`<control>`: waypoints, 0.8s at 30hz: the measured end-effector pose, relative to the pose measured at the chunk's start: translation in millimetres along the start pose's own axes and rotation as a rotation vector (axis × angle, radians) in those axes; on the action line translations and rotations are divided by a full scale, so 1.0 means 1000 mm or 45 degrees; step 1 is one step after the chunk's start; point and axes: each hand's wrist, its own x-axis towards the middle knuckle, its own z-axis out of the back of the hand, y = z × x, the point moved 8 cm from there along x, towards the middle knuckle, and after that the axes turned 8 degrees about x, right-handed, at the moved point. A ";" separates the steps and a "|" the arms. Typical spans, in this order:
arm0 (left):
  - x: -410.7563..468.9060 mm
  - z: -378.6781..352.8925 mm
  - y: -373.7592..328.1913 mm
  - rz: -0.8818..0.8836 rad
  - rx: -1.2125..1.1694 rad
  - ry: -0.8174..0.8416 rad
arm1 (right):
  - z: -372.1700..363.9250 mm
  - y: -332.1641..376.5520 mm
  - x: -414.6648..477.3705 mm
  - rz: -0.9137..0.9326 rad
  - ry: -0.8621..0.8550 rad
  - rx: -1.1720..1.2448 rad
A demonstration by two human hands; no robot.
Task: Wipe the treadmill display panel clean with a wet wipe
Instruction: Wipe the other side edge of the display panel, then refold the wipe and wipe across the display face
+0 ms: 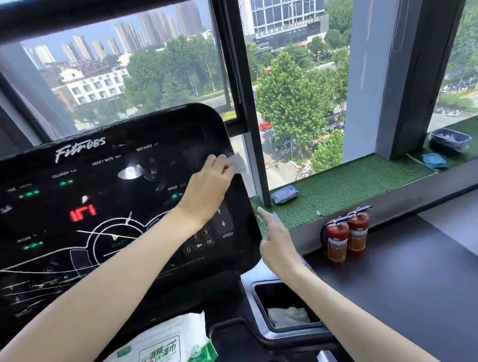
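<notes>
The black treadmill display panel (pixel 93 200) fills the left half of the head view, lit with green and red readouts. My left hand (pixel 208 188) presses a white wet wipe (pixel 237 163) against the panel's upper right edge. My right hand (pixel 276 244) hovers by the panel's right edge lower down, with its fingers apart and the index finger stretched toward the rim; it holds nothing. A green and white pack of wet wipes (pixel 158 358) lies below the panel on the console.
A console cup pocket (pixel 285 307) under my right arm holds a crumpled white wipe. Two red fire extinguishers (pixel 347 237) stand on the floor to the right. On the green turf sill (pixel 349 182) lie a blue wipe pack (pixel 285 194) and a lined bin (pixel 450 140).
</notes>
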 end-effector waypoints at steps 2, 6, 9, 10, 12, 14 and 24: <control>0.010 0.002 0.015 0.068 -0.010 0.027 | -0.004 0.020 0.003 0.168 -0.029 -0.192; 0.030 0.011 0.035 0.187 -0.048 0.039 | -0.012 0.057 0.004 0.472 -0.080 -0.436; 0.049 0.021 0.053 0.294 -0.100 0.017 | -0.021 0.073 0.009 0.571 -0.072 -0.515; 0.053 0.024 0.060 0.332 -0.120 0.012 | -0.024 0.078 0.010 0.589 -0.068 -0.533; 0.059 0.028 0.073 0.416 -0.178 -0.020 | -0.029 0.087 0.011 0.633 -0.067 -0.554; 0.059 0.029 0.082 0.482 -0.226 -0.035 | -0.034 0.096 0.012 0.658 -0.064 -0.566; 0.006 0.046 0.173 1.056 -0.629 -0.353 | -0.039 0.134 0.021 0.686 -0.079 -0.427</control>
